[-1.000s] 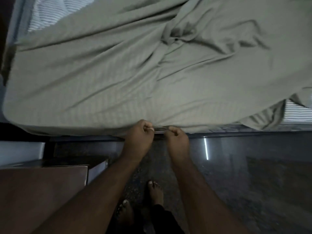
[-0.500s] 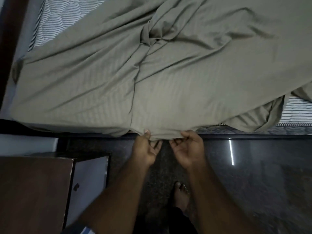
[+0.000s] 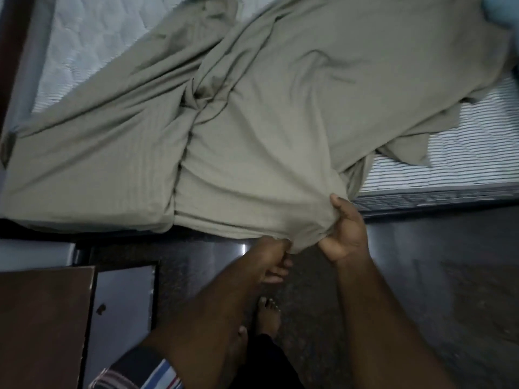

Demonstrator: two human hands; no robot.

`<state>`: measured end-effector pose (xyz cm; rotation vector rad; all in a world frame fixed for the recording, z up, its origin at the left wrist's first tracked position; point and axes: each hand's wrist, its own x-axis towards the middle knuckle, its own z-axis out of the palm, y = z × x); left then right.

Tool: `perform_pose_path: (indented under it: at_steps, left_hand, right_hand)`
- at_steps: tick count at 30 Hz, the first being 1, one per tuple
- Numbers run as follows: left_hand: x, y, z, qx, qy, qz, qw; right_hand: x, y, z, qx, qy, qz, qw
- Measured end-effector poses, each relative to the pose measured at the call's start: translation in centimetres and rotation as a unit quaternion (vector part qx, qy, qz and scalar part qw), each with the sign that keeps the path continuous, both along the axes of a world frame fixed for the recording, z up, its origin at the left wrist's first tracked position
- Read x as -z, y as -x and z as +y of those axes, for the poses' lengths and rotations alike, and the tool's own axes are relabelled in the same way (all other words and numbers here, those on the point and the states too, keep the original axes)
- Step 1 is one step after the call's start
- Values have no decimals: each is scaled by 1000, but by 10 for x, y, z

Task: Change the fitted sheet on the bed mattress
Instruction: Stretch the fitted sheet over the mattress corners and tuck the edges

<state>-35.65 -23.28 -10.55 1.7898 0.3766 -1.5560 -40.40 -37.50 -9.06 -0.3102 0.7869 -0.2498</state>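
Observation:
A grey-green fitted sheet [image 3: 252, 130] lies crumpled over the striped, quilted mattress [image 3: 463, 153], hanging over its near edge. My right hand [image 3: 341, 234] grips a bunched fold of the sheet's near hem, thumb on top. My left hand [image 3: 271, 259] is just below the hem beside it, fingers curled under the cloth edge and pinching it. The mattress is bare at the far left [image 3: 84, 43] and at the right.
A brown bedside cabinet [image 3: 42, 327] stands at the lower left, close to the bed frame. Dark polished floor [image 3: 421, 276] runs along the bed's side. My bare feet [image 3: 268, 315] are on the floor below my hands.
Both hands have moved right along the hem. My right hand has gathered a bigger fold of sheet and lifted it. The sheet has slid toward me, baring more mattress at the far left.

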Motion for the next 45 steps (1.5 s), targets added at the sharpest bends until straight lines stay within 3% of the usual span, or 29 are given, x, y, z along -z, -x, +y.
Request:
perform_pose_path:
  at_steps: [2,5,8,11,13,17,20,23,26,31,34,36,37,38,39,42,43,45]
  left_hand:
    - [-23,-5,-11,66,1,-208,976]
    - [-77,-9,-27,115,22,-485,867]
    - [-116,-15,-39,144,5,-609,780]
    - [-147,-22,-52,145,-51,-708,690]
    - [-162,-32,-70,166,-74,-731,657]
    - [-203,-68,-111,132,53,-645,750]
    - [-232,-83,-134,125,-5,-662,739]
    - [-256,-87,-144,97,-6,-655,749]
    - [-270,-94,-146,77,34,-641,763]
    - [-288,-82,-156,37,149,-616,772]
    - [-299,-65,-183,-2,232,-559,796]
    - [-302,-55,-200,2,264,-537,801]
    - [-302,-52,-207,10,277,-530,801]
    - [-302,-49,-212,19,288,-525,801]
    - [-303,-46,-216,26,299,-518,801]
    - [-300,-32,-226,50,333,-491,804]
    - [-297,-27,-230,64,337,-487,803]
    - [-289,-17,-238,110,328,-490,800]
  right_hand:
    - [-24,0,-10,24,45,-22,998]
    - [-72,-11,-15,29,134,-33,990]
    - [-116,-30,-14,-18,204,-23,978]
    - [-153,-38,-33,-58,210,-48,975]
    - [-170,-43,-53,-101,199,-83,971]
    - [-190,-59,-103,-173,230,-93,953]
    - [-190,-70,-135,-184,289,-42,939]
    - [-184,-79,-136,-271,425,54,862]
    - [-179,-91,-129,-340,566,157,735]
    - [-184,-107,-144,-336,618,211,678]
    - [-188,-96,-157,-298,621,203,696]
    - [-186,-85,-179,-243,603,214,730]
    - [-187,-78,-194,-193,568,234,765]
    - [-186,-71,-212,-152,562,276,765]
    - [-187,-61,-232,-123,569,323,746]
    - [-206,-24,-299,-88,663,414,618]
    - [-217,-12,-321,-61,682,428,590]
    - [-245,9,-363,33,691,422,586]
